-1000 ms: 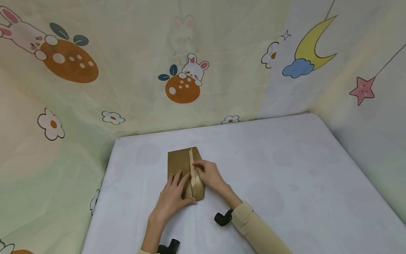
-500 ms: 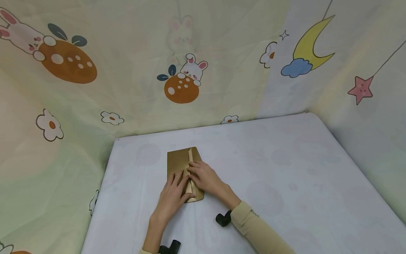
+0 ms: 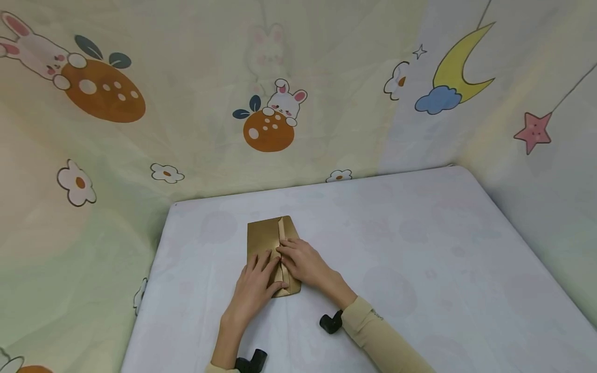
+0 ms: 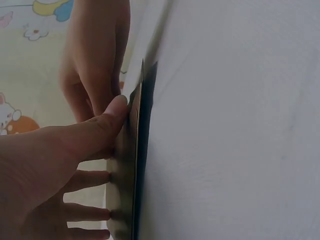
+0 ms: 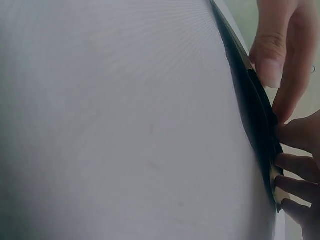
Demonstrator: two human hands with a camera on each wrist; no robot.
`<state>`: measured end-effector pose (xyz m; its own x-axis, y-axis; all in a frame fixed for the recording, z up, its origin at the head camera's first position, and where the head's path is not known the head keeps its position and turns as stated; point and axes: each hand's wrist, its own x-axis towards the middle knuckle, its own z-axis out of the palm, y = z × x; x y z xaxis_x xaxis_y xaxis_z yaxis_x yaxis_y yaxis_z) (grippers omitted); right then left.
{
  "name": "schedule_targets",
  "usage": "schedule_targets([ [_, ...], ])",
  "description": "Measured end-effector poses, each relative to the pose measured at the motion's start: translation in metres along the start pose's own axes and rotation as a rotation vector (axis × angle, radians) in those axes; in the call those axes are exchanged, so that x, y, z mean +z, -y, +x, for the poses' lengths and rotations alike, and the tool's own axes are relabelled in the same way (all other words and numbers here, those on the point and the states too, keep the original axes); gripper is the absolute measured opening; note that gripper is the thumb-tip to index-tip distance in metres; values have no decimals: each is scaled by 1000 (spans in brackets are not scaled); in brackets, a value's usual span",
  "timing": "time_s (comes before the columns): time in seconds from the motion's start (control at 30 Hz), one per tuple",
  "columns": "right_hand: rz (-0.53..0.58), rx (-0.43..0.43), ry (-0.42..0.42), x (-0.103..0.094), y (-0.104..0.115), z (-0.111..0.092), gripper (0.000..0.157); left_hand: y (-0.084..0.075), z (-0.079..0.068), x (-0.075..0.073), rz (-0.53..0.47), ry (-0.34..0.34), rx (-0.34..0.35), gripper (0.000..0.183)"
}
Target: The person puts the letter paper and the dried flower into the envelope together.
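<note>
A flat gold envelope (image 3: 262, 235) lies on the white table, its long flap folded over along the right side with a paler strip beside it. My left hand (image 3: 254, 290) rests on the lower part, fingers spread, thumb near the bottom edge. From the right, my right hand (image 3: 308, 267) presses the flap with its fingertips, close to the left fingers. In the left wrist view the envelope (image 4: 127, 170) appears almost edge-on under the left thumb (image 4: 107, 117). Right fingertips (image 5: 287, 162) line the dark edge of the envelope (image 5: 252, 107) in the right wrist view.
The white table (image 3: 420, 248) stretches away on both sides and toward the back. Behind it hangs a printed cloth (image 3: 200, 93) with rabbits, flowers and a moon. Black wrist mounts (image 3: 331, 322) sit at both wrists.
My right hand has gone from gripping the flap's edge to lying over the flap with fingertips farther left. My left thumb has moved slightly up onto the envelope. The envelope stays in place.
</note>
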<state>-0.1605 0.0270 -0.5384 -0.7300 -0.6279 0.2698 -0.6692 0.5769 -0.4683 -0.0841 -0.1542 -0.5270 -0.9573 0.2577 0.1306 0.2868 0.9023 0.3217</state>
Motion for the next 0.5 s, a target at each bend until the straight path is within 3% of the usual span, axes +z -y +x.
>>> schedule_targets([
  [0.27,49,27,-6,-4,-1,-6,31,-2,10,-4,1,-55,42,48],
  [0.5,52,26,-92,-5,-2,-18,27,0,16,-8,14,-49,37,42],
])
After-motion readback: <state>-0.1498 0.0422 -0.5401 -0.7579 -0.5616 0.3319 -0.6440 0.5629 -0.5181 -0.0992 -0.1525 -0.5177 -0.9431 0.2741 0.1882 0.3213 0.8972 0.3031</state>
